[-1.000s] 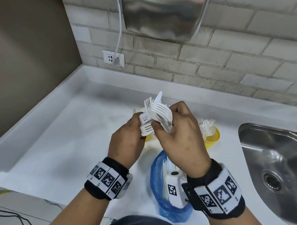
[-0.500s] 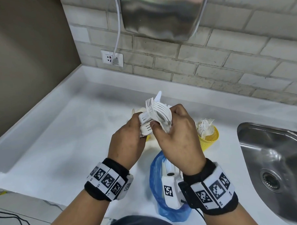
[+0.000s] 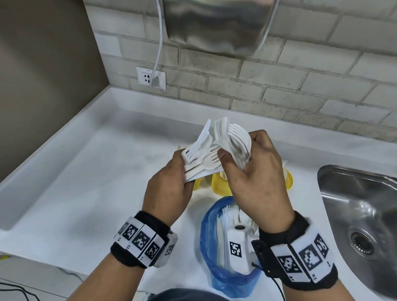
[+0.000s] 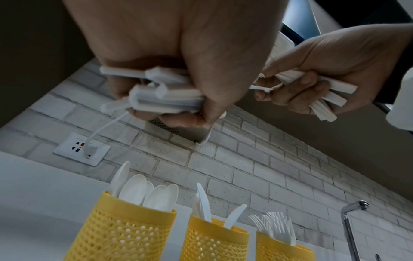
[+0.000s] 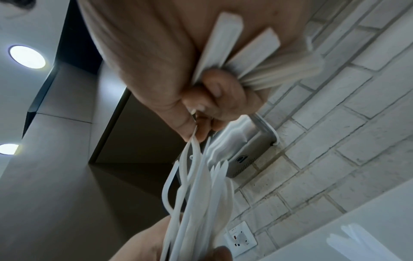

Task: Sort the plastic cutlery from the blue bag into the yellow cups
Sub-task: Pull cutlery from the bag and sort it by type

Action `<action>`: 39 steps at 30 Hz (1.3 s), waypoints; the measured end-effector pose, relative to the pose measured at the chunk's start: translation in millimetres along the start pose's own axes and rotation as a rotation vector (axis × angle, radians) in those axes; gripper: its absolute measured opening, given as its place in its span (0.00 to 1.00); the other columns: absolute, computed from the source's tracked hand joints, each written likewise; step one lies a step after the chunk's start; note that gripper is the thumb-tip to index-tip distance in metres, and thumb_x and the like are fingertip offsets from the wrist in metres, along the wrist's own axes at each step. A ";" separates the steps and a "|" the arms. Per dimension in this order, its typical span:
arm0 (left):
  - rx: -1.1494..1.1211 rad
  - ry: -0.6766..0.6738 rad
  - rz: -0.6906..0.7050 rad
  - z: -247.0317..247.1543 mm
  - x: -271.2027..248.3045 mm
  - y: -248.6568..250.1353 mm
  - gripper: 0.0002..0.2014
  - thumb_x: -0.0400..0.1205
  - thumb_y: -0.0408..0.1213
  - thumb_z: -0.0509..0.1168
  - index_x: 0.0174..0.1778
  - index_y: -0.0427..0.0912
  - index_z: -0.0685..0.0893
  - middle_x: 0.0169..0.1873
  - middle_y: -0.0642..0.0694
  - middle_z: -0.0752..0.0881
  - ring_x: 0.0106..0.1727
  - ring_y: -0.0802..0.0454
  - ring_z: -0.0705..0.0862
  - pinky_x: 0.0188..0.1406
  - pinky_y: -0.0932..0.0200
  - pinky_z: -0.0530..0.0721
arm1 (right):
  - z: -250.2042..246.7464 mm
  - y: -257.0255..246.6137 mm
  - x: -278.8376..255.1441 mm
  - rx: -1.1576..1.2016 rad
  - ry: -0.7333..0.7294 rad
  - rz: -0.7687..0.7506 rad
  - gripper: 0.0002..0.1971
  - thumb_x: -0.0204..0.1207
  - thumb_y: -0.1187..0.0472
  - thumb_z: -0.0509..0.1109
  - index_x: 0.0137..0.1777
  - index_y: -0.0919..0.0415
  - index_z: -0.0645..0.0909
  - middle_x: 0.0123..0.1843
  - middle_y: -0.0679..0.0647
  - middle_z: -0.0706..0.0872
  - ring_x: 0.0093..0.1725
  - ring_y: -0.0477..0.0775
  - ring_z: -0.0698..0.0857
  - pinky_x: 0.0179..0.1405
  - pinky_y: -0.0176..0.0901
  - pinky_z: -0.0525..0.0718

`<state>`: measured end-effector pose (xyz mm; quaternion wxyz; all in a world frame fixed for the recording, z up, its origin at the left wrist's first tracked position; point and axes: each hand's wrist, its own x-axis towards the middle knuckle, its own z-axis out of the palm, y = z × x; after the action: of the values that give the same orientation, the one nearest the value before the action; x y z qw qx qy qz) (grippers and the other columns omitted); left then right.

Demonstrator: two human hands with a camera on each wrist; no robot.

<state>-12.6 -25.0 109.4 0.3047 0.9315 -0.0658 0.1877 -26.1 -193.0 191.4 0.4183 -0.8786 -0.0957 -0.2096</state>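
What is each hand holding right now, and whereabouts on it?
Left hand grips a mixed bundle of cutlery by the handles; right hand grips a stack of forks, also by the handles.

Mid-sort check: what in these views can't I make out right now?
- Blue bag: the right hand and its wrist camera hide much of the contents, head view.
- Yellow cups: mostly behind both hands in the head view; bases cut off in the left wrist view.
- Left hand: its bundle's knife-fork mix is unclear; fingers cover it.
- Right wrist view: cutlery blurred.
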 end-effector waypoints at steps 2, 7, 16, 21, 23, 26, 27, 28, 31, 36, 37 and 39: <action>-0.003 0.000 -0.002 -0.8 -0.2 -0.5 0.16 0.80 0.33 0.71 0.60 0.39 0.75 0.39 0.45 0.86 0.35 0.35 0.83 0.30 0.58 0.69 | -6.0 -2.1 1.8 0.044 0.036 0.003 0.06 0.81 0.61 0.75 0.47 0.50 0.81 0.50 0.52 0.80 0.48 0.45 0.81 0.49 0.31 0.77; -0.055 -0.023 -0.042 -0.3 0.9 2.6 0.16 0.82 0.35 0.68 0.64 0.36 0.75 0.42 0.42 0.87 0.40 0.34 0.83 0.33 0.56 0.69 | -7.9 1.3 4.2 0.224 0.097 0.054 0.02 0.81 0.63 0.74 0.51 0.57 0.85 0.46 0.51 0.88 0.47 0.47 0.86 0.49 0.37 0.81; -0.126 -0.010 -0.025 -2.5 0.5 8.3 0.15 0.83 0.35 0.69 0.64 0.40 0.75 0.45 0.44 0.88 0.41 0.38 0.84 0.33 0.54 0.75 | 2.8 -1.5 -6.3 0.688 -0.008 0.233 0.04 0.74 0.69 0.81 0.46 0.63 0.89 0.33 0.43 0.91 0.32 0.38 0.88 0.38 0.30 0.83; -0.104 -0.015 -0.003 -2.6 0.7 7.0 0.13 0.83 0.36 0.68 0.61 0.43 0.73 0.42 0.47 0.87 0.39 0.40 0.84 0.32 0.57 0.70 | 7.3 1.6 -5.6 0.791 0.095 0.361 0.21 0.78 0.71 0.78 0.28 0.52 0.78 0.18 0.39 0.73 0.16 0.38 0.69 0.20 0.30 0.69; -0.107 -0.014 -0.013 -2.9 1.3 4.8 0.15 0.83 0.37 0.68 0.63 0.43 0.74 0.43 0.46 0.87 0.39 0.38 0.83 0.31 0.56 0.71 | 6.0 4.6 -2.8 0.886 0.179 0.410 0.23 0.79 0.70 0.77 0.24 0.51 0.77 0.18 0.45 0.69 0.16 0.47 0.63 0.20 0.36 0.63; -0.119 -0.044 -0.029 -3.0 1.3 1.8 0.20 0.84 0.37 0.68 0.71 0.41 0.73 0.46 0.43 0.88 0.42 0.36 0.85 0.34 0.51 0.78 | -0.6 6.9 5.3 1.048 0.317 0.474 0.18 0.81 0.70 0.73 0.32 0.53 0.80 0.23 0.49 0.70 0.17 0.47 0.63 0.19 0.37 0.61; -0.121 -0.057 -0.036 -2.6 1.1 1.2 0.21 0.84 0.37 0.68 0.73 0.41 0.73 0.48 0.43 0.89 0.43 0.36 0.85 0.35 0.49 0.80 | -3.4 8.7 8.8 1.121 0.364 0.502 0.15 0.82 0.70 0.72 0.35 0.55 0.80 0.24 0.49 0.70 0.18 0.46 0.64 0.18 0.36 0.61; -0.125 -0.069 -0.043 -2.1 1.0 0.9 0.22 0.84 0.37 0.68 0.74 0.41 0.72 0.49 0.43 0.89 0.45 0.36 0.85 0.37 0.48 0.82 | -6.0 11.7 12.5 1.202 0.406 0.531 0.12 0.82 0.70 0.70 0.38 0.56 0.80 0.26 0.49 0.71 0.20 0.45 0.64 0.17 0.36 0.62; -0.143 -0.095 -0.058 -0.4 1.2 1.7 0.23 0.84 0.38 0.67 0.75 0.42 0.71 0.49 0.42 0.88 0.45 0.36 0.85 0.40 0.45 0.84 | -11.2 28.3 21.1 1.412 0.488 0.628 0.08 0.82 0.66 0.68 0.42 0.56 0.76 0.29 0.49 0.71 0.23 0.46 0.67 0.17 0.36 0.66; -0.148 -0.104 -0.061 -0.3 1.9 2.3 0.23 0.85 0.39 0.67 0.75 0.43 0.70 0.48 0.43 0.88 0.44 0.36 0.85 0.40 0.44 0.84 | -14.3 56.0 24.6 1.515 0.481 0.695 0.08 0.85 0.60 0.66 0.42 0.54 0.78 0.34 0.50 0.78 0.30 0.48 0.77 0.28 0.38 0.77; -0.150 -0.107 -0.065 -0.3 2.0 2.4 0.23 0.85 0.39 0.67 0.75 0.44 0.70 0.49 0.43 0.87 0.44 0.36 0.85 0.40 0.44 0.84 | -14.7 59.8 24.9 1.531 0.496 0.708 0.08 0.85 0.60 0.66 0.43 0.54 0.78 0.34 0.50 0.78 0.31 0.48 0.79 0.32 0.38 0.80; -0.149 -0.114 -0.068 0.2 2.1 2.1 0.24 0.85 0.40 0.66 0.76 0.44 0.69 0.49 0.43 0.87 0.45 0.37 0.85 0.41 0.43 0.84 | -15.2 66.1 25.7 1.601 0.525 0.724 0.09 0.85 0.59 0.64 0.42 0.56 0.77 0.33 0.50 0.78 0.33 0.51 0.81 0.39 0.40 0.85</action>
<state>-11.1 -26.8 111.2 0.3750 0.9171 -0.0652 0.1187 15.1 -246.7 165.5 0.9507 -0.2268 0.1670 -0.1294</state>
